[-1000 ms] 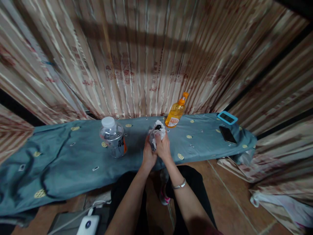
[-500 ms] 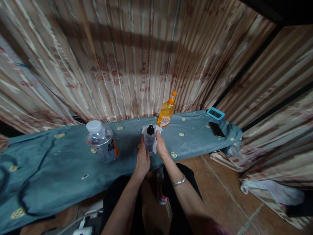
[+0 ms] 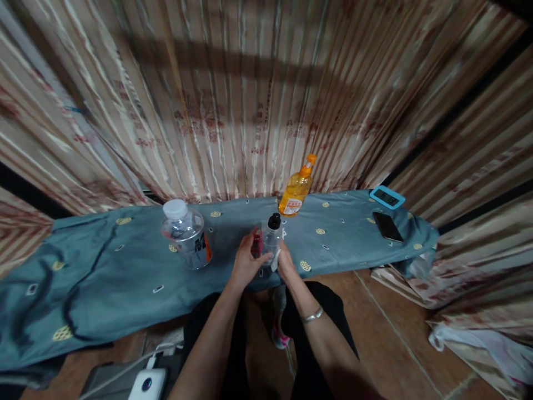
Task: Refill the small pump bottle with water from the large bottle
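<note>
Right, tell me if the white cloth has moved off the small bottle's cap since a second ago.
Yes. The cloth then covered the cap; now it sits low beside the small bottle, under the right hand, with the cap bare below the orange bottle.

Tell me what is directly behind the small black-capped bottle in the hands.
Behind the small bottle stands an orange pump bottle on the blue cloth, then striped curtain. Both hands hide the bottle's base.

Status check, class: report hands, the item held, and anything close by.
Left hand and right hand both grip small black-capped bottle, white cloth beneath. Water bottle left, orange dispenser behind.
</note>
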Available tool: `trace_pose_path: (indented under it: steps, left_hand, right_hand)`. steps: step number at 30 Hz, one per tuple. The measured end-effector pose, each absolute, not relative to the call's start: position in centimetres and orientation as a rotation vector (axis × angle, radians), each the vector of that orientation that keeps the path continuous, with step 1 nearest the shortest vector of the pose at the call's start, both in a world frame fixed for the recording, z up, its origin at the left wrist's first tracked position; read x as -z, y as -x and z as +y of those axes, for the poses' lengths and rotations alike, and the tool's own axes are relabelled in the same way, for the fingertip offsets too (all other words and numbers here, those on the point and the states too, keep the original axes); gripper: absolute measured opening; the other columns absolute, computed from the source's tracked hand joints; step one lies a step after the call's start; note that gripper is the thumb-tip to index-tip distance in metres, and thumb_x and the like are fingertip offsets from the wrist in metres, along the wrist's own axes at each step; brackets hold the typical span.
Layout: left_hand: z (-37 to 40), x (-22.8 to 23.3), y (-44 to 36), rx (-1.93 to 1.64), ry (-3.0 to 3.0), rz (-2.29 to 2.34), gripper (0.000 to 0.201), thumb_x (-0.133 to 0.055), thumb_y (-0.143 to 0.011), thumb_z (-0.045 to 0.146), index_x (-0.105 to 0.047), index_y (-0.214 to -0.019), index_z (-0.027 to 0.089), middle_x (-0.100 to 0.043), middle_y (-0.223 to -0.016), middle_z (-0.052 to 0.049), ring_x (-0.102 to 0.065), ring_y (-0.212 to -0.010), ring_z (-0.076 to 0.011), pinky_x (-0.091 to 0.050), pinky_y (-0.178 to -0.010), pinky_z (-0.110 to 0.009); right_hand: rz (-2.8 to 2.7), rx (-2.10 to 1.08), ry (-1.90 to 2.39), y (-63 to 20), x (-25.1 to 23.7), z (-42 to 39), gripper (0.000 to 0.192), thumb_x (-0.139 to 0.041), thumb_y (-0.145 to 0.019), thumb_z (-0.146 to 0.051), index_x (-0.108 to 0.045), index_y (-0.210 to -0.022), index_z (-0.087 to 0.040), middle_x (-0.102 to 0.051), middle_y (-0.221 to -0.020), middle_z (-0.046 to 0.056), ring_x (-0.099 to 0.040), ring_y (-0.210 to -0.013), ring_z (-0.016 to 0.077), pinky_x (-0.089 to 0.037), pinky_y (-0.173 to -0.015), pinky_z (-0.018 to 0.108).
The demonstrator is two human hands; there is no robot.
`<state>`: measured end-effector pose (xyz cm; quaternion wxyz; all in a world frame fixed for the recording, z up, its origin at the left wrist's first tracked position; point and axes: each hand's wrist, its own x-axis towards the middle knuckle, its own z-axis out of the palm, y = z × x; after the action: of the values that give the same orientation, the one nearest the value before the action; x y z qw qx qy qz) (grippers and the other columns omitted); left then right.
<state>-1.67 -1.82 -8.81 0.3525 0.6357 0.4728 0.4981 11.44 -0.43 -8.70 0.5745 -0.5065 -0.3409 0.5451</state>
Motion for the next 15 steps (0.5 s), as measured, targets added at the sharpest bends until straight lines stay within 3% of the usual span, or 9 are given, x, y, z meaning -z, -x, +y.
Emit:
trace_pose_path:
  steps: [5,10,15]
  left_hand:
    - [-1.4,9.2,0.7,-1.276,-1.597,1.212,0.085,-0.088,-0.065,0.026,-0.056,-0.144,0.025,-0.058,-0.145,-0.015,-0.062,-0.127,-0.0313,-0.056,-0.103,-0.049]
    - [-1.1,9.5,-1.0,-1.313,-1.489,1.22,0.084,-0.087,-0.064,0.018,-0.054,-0.142,0.023,-0.068,-0.132,-0.012,-0.067,-0.121,-0.0297,-0.053,-0.106,-0.048]
    - [-1.5,8.3,-1.6,-1.347,-1.445,1.28,0.077,-0.086,-0.066,0.023,-0.051,-0.134,0.02,-0.072,-0.124,-0.011,-0.073,-0.109,-0.0285,-0.057,-0.098,-0.045]
  right_hand:
    - [-0.858,-1.174,1.159,-12.9,6.4,-1.0,0.041,-0.061,-0.1,-0.052,-0.065,-0.121,-0.017,-0.067,-0.12,0.009,-0.067,-0.107,0.0226,-0.056,-0.095,0.046]
    - [-0.953,-1.049,1.201,-13.4,6.1,-1.4,0.041,-0.062,-0.1,-0.05,-0.065,-0.125,-0.018,-0.064,-0.13,0.01,-0.063,-0.117,0.0251,-0.052,-0.102,0.05]
    - [-1.02,-1.086,1.326,-13.0,8.9,-0.8,0.038,-0.062,-0.1,-0.049,-0.065,-0.121,-0.017,-0.066,-0.12,0.008,-0.067,-0.105,0.0223,-0.057,-0.093,0.044]
